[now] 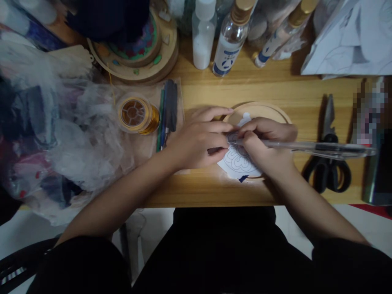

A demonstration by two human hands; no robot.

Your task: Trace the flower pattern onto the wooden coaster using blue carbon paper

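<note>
My right hand (268,143) grips a clear pen (318,147), whose tip end points left toward a white paper (240,161) printed with a line-drawn flower pattern. Under the paper lies a round wooden disc (272,110) with a raised rim. My left hand (205,136) rests flat with its fingers spread, fingertips on the left edge of the paper and disc. A small dark blue scrap (243,179) shows at the paper's lower edge. My fingers hide the upper middle of the paper.
Black-handled scissors (329,163) lie on the right, beside a dark phone-like object (379,171). A spool of golden thread (139,114) and several pens (168,110) are at left, near crumpled plastic bags (82,122). Bottles (228,49) stand at the back.
</note>
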